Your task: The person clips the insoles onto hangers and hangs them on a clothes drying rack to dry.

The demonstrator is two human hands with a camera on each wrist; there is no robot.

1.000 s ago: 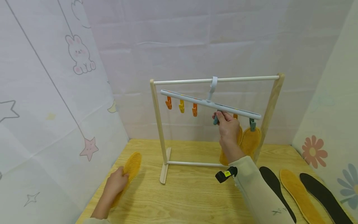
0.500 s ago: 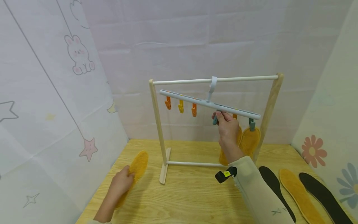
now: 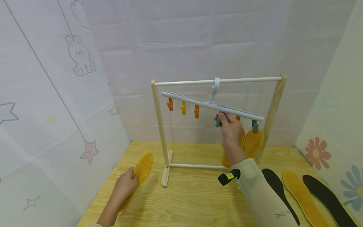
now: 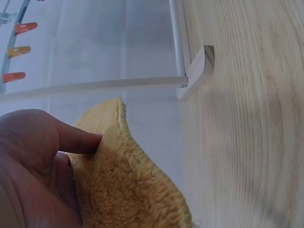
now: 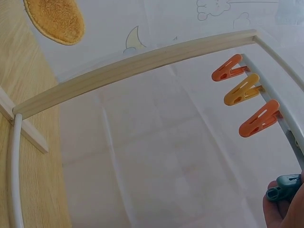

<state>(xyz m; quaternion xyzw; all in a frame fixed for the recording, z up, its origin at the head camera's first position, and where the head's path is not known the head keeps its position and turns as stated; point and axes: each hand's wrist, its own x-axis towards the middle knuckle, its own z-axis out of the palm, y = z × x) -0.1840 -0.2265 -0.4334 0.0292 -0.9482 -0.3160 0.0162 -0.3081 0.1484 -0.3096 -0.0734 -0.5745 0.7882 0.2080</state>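
Note:
My left hand [image 3: 126, 185] pinches a fuzzy yellow insole [image 3: 144, 167] at its edge, left of the rack; in the left wrist view the thumb lies on the insole [image 4: 128, 190]. My right hand [image 3: 232, 128] grips a blue-green clip [image 3: 218, 121] under the middle of the tilted pale hanger [image 3: 193, 100]; that clip [image 5: 284, 188] also shows in the right wrist view. Two orange clips and a yellow clip [image 3: 183, 109] hang from the hanger's higher left half. At the lower right end a green clip [image 3: 255, 126] holds a yellow insole [image 3: 253, 143], with another partly hidden behind my hand.
The hanger hooks over the white top bar [image 3: 184, 83] of a wooden rack [image 3: 160, 126]. On the wooden table [image 3: 181, 195] at the right lie a black insole [image 3: 276, 186], a yellow one [image 3: 302, 192] and another black one [image 3: 326, 197]. Printed cloth walls stand around the table.
My left hand has moved right and slightly up with the yellow insole, nearer the rack's left post. My right hand stays on the blue-green clip.

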